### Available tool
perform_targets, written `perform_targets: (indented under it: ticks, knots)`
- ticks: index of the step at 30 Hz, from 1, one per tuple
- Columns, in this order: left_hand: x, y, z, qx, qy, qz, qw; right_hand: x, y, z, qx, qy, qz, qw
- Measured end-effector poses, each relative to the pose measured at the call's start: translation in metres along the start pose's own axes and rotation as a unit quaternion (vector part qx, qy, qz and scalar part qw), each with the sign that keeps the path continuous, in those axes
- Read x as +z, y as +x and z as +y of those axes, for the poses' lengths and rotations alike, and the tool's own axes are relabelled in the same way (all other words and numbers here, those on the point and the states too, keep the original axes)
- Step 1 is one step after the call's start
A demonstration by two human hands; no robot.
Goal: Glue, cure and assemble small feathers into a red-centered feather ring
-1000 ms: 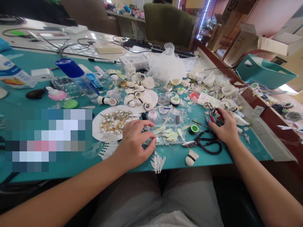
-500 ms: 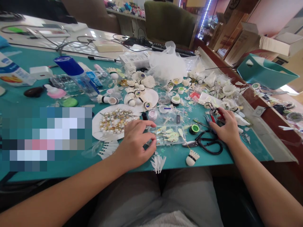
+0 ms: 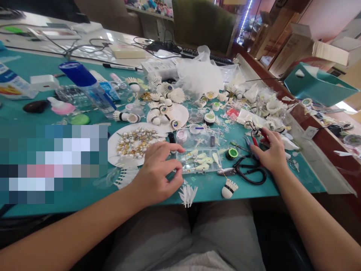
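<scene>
My left hand (image 3: 160, 171), fingers curved and apart, hovers at the left side of a clear compartment box (image 3: 217, 168) holding pale yellow-green pieces. I see nothing in it. Red-handled pliers (image 3: 254, 138) lie in my right hand (image 3: 272, 150), its fingers and thumb around the handles. Black-handled scissors (image 3: 251, 177) rest just left of that hand, beside a small jar of green stuff (image 3: 232, 153). Near the front edge, a small shuttlecock (image 3: 228, 190) lies on its side. White feather pieces (image 3: 188, 195) are close to my left thumb.
A white plate (image 3: 113, 150) of pearl-tipped stems stands left of the box. Behind are several shuttlecocks, a second white plate (image 3: 184, 113) and white netting (image 3: 197, 73). A blue-capped bottle (image 3: 87, 84) leans at the left. A teal bin (image 3: 318, 88) stands at the right.
My left hand has shifted slightly left, away from the box, with its thumb and index finger more curled. My right hand stays on the pliers. The view has turned slightly.
</scene>
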State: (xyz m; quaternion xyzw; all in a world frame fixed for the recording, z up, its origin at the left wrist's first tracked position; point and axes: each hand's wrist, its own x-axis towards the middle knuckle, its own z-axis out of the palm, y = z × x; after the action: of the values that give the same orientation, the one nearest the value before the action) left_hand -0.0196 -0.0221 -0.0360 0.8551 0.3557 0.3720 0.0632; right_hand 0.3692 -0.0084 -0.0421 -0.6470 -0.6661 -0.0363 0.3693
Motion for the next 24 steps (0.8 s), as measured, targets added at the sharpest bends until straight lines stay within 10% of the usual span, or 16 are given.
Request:
perform_targets:
  ticks: [24]
  knots:
    - [-0.0026, 0.0037, -0.004, -0.028, 0.053, 0.036, 0.998, -0.0011, 0.0004, 0.0015, 0.003, 0.008, -0.011, 1.0]
